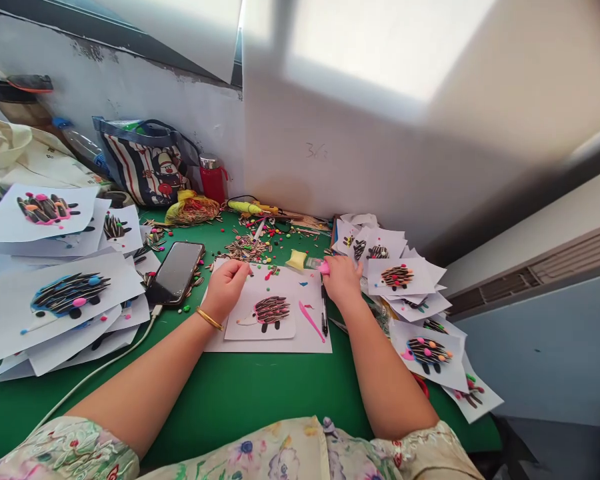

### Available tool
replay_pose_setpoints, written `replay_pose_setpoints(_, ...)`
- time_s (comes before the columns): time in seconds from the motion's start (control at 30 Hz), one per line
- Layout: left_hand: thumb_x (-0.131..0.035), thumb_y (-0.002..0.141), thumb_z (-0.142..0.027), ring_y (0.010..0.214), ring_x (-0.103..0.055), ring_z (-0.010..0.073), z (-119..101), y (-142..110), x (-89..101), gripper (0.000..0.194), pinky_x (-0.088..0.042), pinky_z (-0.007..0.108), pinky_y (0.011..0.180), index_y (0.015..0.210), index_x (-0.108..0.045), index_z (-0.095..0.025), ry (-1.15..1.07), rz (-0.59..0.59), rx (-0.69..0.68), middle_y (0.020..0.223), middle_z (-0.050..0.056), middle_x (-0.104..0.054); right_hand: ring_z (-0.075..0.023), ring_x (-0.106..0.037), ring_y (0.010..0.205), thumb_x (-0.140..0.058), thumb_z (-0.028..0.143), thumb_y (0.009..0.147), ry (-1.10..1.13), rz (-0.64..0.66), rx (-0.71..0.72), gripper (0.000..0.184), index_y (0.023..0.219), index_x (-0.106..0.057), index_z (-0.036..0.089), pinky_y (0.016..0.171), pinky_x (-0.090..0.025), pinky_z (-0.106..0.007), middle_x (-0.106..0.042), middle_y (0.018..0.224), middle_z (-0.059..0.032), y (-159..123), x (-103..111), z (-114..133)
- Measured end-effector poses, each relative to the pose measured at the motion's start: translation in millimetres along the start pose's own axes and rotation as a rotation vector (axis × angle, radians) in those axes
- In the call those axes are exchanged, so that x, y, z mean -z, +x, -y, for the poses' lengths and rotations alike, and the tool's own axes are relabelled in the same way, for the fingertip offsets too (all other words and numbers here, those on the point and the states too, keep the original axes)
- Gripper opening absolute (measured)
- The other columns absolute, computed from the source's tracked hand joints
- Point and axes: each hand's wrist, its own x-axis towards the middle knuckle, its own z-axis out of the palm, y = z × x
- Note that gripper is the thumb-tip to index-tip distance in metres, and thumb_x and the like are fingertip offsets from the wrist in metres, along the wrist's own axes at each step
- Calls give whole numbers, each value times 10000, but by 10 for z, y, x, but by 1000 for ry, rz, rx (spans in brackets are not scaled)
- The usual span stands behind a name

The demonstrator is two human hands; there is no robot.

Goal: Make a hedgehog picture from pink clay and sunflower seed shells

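On a white sheet [310,341] in front of me lies a smaller white card [280,333] with a hedgehog [273,311] made of striped seeds and dark clay feet. My left hand [230,288] is closed at the card's upper left edge; whatever its fingers hold, if anything, is hidden. Beyond the sheet's upper right corner, my right hand [343,279] has its fingers closed round pink modelling clay [325,267] by a small clear packet [313,263]. Beside that packet is a yellow clay packet [297,259]. A pink modelling tool [311,321] and a black pen [324,312] lie on the sheet's right side.
Stacks of hedgehog cards stand at left [10,293] and right [380,261]. A phone [176,272] on a cable lies left of the sheet. Loose seeds [245,247] and clay balls cover the back, near a red bottle [212,181] and a striped bag [135,167].
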Motion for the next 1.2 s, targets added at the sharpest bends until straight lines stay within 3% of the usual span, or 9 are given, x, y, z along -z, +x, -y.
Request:
replay_pose_setpoints(0.13, -642, 797, -90, 666, -521, 133, -110, -92, -70, 201, -417, 192, 636, 636, -692, -200, -98, 47, 69, 708, 8, -618, -304, -477, 1144, -510, 119, 801, 75, -126, 84, 372, 1157, -595, 188, 1095, -221, -555, -605, 1153, -132, -144, 138, 126)
replay_pose_setpoints(0.23, -669, 814, -226, 627, -552, 135, -124, -182, -139, 75, -453, 212, 597, 763, -706, -187, -169, 195, 164, 686, 18, -617, -286, -513, 1073, -503, 135, 823, 208, -106, 245, 369, 1187, -556, 150, 993, -370, -450, -602, 1133, -151, -300, 178, 355)
replay_pose_setpoints(0.43, -631, 821, -511, 539, -547, 116, -70, -317, -190, 388, -448, 224, 486, 994, -628, -163, -213, 368, 334, 707, 8, -620, -304, -505, 1093, -587, 436, 884, 273, -104, 487, 533, 1320, -476, 151, 959, -385, -461, -580, 1182, -159, -580, 224, 747)
replay_pose_setpoints(0.57, -677, 790, -472, 528, -528, 92, -104, -348, -181, 330, -465, 219, 521, 847, -582, -160, -215, 376, 338, 655, -32, -565, -257, -539, 979, -538, 495, 918, 227, -50, 499, 496, 1322, -519, 208, 895, -412, -408, -599, 1054, -108, -654, 229, 758)
replay_pose_setpoints(0.7, -679, 777, -482, 514, -546, 103, -137, -389, -198, 348, -459, 225, 511, 761, -535, -165, -162, 405, 367, 599, -36, -550, -228, -538, 895, -513, 436, 946, 279, -89, 492, 289, 1041, -643, 197, 824, -422, -373, -595, 935, -78, -669, 202, 732)
replay_pose_setpoints(0.83, -660, 790, -497, 514, -547, 105, -118, -424, -214, 354, -444, 221, 504, 765, -542, -165, -144, 431, 375, 589, -30, -554, -217, -533, 854, -440, 356, 981, 357, -83, 496, 273, 874, -625, 188, 784, -425, -364, -593, 859, -66, -678, 189, 744)
replay_pose_setpoints(0.93, -648, 803, -509, 523, -532, 102, -88, -421, -211, 357, -446, 227, 511, 802, -541, -168, -169, 423, 367, 617, -31, -553, -234, -554, 927, -503, 406, 954, 433, -74, 487, 251, 1010, -626, 194, 835, -451, -390, -618, 959, -83, -683, 168, 720)
replay_pose_setpoints(1.07, -615, 837, -510, 548, -496, 103, -65, -394, -203, 348, -441, 234, 523, 806, -524, -176, -171, 364, 270, 634, -39, -513, -256, -551, 1110, -551, 418, 932, 574, -72, 452, 484, 1360, -458, 211, 944, -476, -427, -582, 1215, -121, -682, 127, 657)
replay_pose_setpoints(1.2, -583, 870, -500, 582, -464, 99, -58, -388, -209, 343, -417, 227, 549, 775, -519, -176, -149, 332, 180, 659, -36, -488, -239, -545, 1176, -509, 321, 963, 632, -90, 432, 438, 1388, -439, 242, 1003, -473, -435, -578, 1254, -111, -684, 107, 636)
